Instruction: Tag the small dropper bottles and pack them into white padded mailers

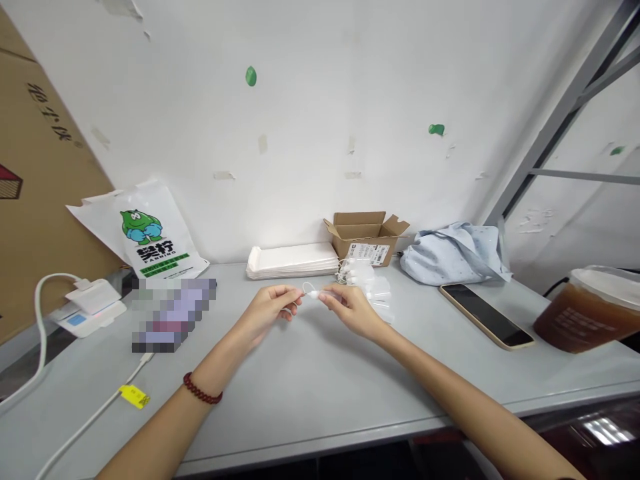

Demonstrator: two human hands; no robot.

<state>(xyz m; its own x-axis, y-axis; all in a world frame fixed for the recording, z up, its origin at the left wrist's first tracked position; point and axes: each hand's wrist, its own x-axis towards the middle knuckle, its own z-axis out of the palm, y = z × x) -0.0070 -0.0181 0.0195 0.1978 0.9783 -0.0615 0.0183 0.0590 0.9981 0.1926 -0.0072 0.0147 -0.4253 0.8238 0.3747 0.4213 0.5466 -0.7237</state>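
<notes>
Pale wall [310, 133] dotted with tape scraps fills the upper frame behind a grey tabletop [300, 393]. At the far left stands a large cardboard box [45, 133]. Below it a white charger [97, 300] with a cable sits near the edge; next come a white printed bag [153, 233] against the wall and a pixelated purple item [175, 317] whose nature I cannot tell.

Near the centre of the frame, the left hand [273, 308], its wrist in a dark red bracelet [202, 389], has thumb and forefinger closed on what looks like the thin end of a string loop [307, 286]. Behind lies a stack of white packets [295, 260]. The right hand [353, 311] pinches the white fastener [314, 294] joined to that loop, both hands a little above the tabletop.

Working well here likely means keeping the right pinch steady, leaving the fastener's mouth uncovered, and bringing the thin end in straight, without bending it. Just right of centre are an open small box [367, 240] and, partly hidden, more clear tags [381, 293]. Farther right: a cloth bag [453, 253], a phone [487, 317] and a drink cup [585, 313].
</notes>
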